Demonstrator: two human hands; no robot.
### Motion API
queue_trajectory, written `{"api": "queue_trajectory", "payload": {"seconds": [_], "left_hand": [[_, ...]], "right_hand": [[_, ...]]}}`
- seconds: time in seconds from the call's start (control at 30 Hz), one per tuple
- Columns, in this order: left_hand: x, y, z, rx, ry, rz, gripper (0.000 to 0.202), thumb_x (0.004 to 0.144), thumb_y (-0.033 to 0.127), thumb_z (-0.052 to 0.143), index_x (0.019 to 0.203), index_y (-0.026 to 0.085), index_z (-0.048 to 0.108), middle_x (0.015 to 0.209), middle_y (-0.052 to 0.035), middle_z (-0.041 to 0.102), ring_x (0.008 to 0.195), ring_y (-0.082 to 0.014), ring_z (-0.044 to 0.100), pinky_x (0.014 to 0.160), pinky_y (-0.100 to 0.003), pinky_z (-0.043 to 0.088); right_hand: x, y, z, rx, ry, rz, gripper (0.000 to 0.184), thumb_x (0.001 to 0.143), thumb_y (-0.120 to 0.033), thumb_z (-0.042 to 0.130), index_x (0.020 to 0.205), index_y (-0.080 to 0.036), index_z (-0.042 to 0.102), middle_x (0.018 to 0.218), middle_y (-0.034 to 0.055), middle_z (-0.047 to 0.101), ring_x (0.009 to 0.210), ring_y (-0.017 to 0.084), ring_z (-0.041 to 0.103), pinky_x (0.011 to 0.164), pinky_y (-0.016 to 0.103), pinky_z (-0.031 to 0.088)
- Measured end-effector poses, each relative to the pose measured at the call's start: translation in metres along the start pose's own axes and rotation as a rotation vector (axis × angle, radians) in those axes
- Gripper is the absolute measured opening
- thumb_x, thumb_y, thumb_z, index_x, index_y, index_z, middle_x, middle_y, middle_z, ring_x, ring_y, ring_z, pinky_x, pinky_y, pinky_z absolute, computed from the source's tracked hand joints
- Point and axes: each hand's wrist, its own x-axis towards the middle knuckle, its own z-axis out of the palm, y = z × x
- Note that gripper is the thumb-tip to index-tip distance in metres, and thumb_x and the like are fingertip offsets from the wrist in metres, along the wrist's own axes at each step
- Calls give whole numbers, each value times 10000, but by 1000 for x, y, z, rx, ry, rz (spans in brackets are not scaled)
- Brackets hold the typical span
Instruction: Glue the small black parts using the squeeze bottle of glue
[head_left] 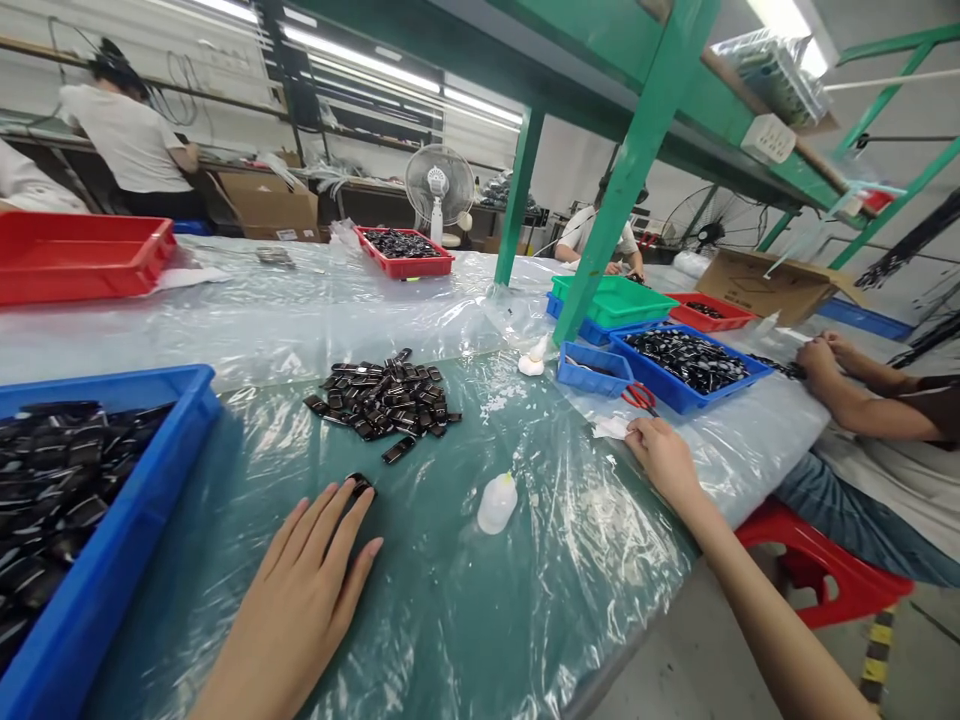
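My left hand (307,590) lies flat on the plastic-covered green table (450,620), fingers spread, fingertips touching one small black part (360,484). A pile of several such black parts (384,398) sits just beyond it. My right hand (661,458) reaches far right and pinches a small white piece (611,428) on the plastic sheet, close to red-handled scissors (639,396). A small white squeeze bottle (496,503) lies between my hands.
A blue bin (127,520) full of black parts stands at my left. Blue trays (679,395), a green tray (615,298) and red trays (75,255) sit farther out. A green shelf post (626,170) rises mid-table. A co-worker's hands (821,355) work at right, on a red stool (817,570).
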Motion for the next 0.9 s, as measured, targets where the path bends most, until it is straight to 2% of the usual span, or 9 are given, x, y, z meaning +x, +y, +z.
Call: {"api": "queue_trajectory", "payload": {"seconds": [0.13,0.2,0.33,0.4,0.47,0.67,0.77,0.83,0.9], "left_hand": [[0,-3,2,9,5,8,575,1079,444,214,1459,49,389,1457,-168,425,1315,-341,428,1165,-446,203],[0,-5,5,6,7,13,569,1078,438,212,1462,55,382,1454,-167,430,1300,-340,445,1163,-443,206],[-5,-9,12,-32,7,12,543,1072,422,212,1481,94,352,1450,-160,440,1300,-339,448,1155,-456,227],[-7,-11,15,-48,3,20,530,1071,412,218,1477,100,355,1447,-157,442,1309,-339,440,1153,-463,234],[-9,-11,16,-49,-2,32,527,1072,412,223,1457,88,381,1443,-160,445,1309,-344,437,1146,-470,244],[-4,-9,9,-44,19,46,511,1077,427,240,1326,69,505,1363,-171,511,1236,-344,495,1069,-479,324],[1,-7,2,-93,56,52,441,1086,416,260,1157,103,562,1233,-145,591,1113,-309,565,993,-444,380],[2,-6,-1,-134,75,41,405,1091,419,271,1088,141,566,1157,-107,626,1016,-270,607,935,-409,415],[2,-5,-2,-149,63,5,389,1094,423,266,1095,169,561,1148,-74,637,983,-249,628,905,-400,441]], "right_hand": [[-5,-30,-11,303,162,72,485,952,-575,599,1011,-99,673,1014,125,597,1046,257,532,1040,477,339],[-13,-57,-16,558,217,119,519,972,-585,599,1132,-95,660,1089,149,609,1057,261,577,999,476,414],[-34,-121,-21,1054,215,105,333,1006,-546,627,1163,-265,712,1037,58,645,1013,202,623,963,396,494],[-41,-147,-23,1185,171,98,189,1009,-497,664,1146,-385,730,1022,6,649,991,151,620,961,314,491],[-46,-165,-26,1251,133,93,174,1016,-473,671,1153,-386,734,1009,5,648,974,131,613,949,261,485],[-53,-184,-27,1323,68,62,181,1055,-361,646,1200,-298,734,1014,42,639,993,120,580,995,222,420],[-55,-193,-29,1446,46,37,141,1031,-354,670,1004,-232,736,889,39,562,883,127,551,876,219,461],[-55,-201,-31,1569,20,41,283,1010,-359,685,836,-161,582,805,22,415,774,115,491,756,202,476],[-55,-208,-32,1664,-6,53,404,1009,-344,680,804,-129,406,793,16,314,732,104,440,707,179,468]]}}
